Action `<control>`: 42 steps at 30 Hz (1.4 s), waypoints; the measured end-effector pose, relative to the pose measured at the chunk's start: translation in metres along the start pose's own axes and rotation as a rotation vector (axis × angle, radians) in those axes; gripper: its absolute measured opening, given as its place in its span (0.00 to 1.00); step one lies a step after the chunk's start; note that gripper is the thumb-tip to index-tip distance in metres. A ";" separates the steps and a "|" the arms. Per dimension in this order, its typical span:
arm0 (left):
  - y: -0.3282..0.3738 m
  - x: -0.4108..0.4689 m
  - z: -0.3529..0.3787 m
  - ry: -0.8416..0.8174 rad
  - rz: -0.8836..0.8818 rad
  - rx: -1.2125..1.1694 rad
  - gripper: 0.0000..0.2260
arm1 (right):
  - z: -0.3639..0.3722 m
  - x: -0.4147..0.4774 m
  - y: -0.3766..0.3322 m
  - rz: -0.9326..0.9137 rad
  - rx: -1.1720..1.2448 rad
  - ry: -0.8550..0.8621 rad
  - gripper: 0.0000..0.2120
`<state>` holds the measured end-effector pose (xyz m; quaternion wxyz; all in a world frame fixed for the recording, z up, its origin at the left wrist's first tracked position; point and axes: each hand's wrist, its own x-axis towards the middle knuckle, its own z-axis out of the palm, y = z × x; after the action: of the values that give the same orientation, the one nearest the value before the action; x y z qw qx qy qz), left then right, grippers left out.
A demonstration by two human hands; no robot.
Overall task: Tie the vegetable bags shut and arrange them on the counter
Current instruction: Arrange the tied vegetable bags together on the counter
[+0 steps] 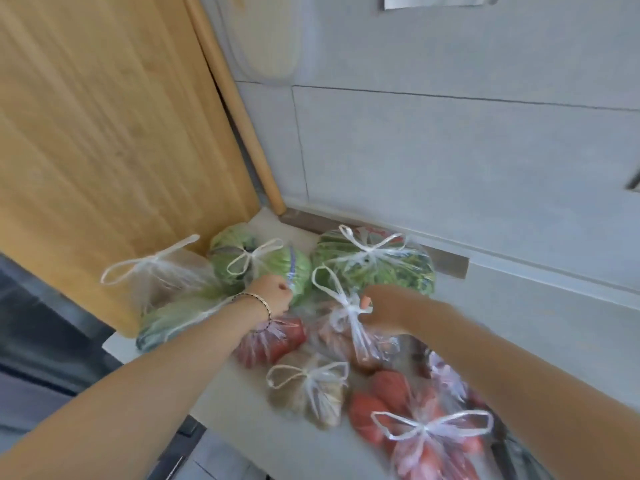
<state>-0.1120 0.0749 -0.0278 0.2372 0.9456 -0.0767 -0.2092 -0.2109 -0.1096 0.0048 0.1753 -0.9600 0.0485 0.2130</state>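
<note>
Several clear plastic bags of vegetables, each knotted on top, crowd the pale counter. A cabbage bag lies at the back, with a bag of leafy greens to its right. My left hand is closed against the cabbage bag's near side. My right hand pinches the knot of a middle bag holding reddish produce. A tomato bag lies under my left wrist. A bag of brownish vegetables and another tomato bag sit nearest me.
A big wooden board leans upright at the left, a rolling pin beside it. Two more bags, one pale and one green, rest against the board. Grey wall tiles rise behind. The counter edge drops away at the lower left.
</note>
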 end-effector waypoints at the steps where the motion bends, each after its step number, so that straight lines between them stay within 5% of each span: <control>1: -0.015 0.013 -0.011 0.016 0.025 0.079 0.12 | 0.000 0.015 -0.015 0.009 0.002 0.007 0.18; 6: -0.066 0.077 -0.062 0.076 0.219 0.411 0.05 | -0.002 0.082 -0.068 0.090 0.064 0.083 0.14; 10: -0.092 0.142 -0.080 -0.006 0.420 0.730 0.21 | 0.000 0.130 -0.084 0.271 0.103 0.239 0.14; 16: -0.086 0.178 -0.073 -0.095 0.609 1.000 0.10 | 0.004 0.157 -0.049 0.510 0.003 0.324 0.24; 22: -0.096 0.196 -0.080 -0.192 0.561 0.543 0.17 | -0.004 0.190 -0.002 0.672 -0.181 0.191 0.37; 26: -0.085 0.207 -0.084 -0.114 0.532 0.311 0.20 | 0.000 0.212 0.012 0.654 -0.328 -0.019 0.34; 31: -0.070 0.236 -0.102 -0.061 0.483 0.092 0.21 | -0.006 0.222 0.022 0.607 -0.500 0.044 0.23; 37: -0.062 0.241 -0.131 0.088 0.437 -0.099 0.17 | -0.042 0.222 0.004 0.822 -0.143 0.291 0.13; 42: -0.068 0.263 -0.130 0.215 0.305 -0.300 0.23 | -0.039 0.239 -0.030 0.757 0.493 0.628 0.11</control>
<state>0.1839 0.1245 -0.0515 0.4106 0.8941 -0.1612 -0.0780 0.0259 -0.0997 -0.0539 0.2833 -0.8235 0.4887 -0.0530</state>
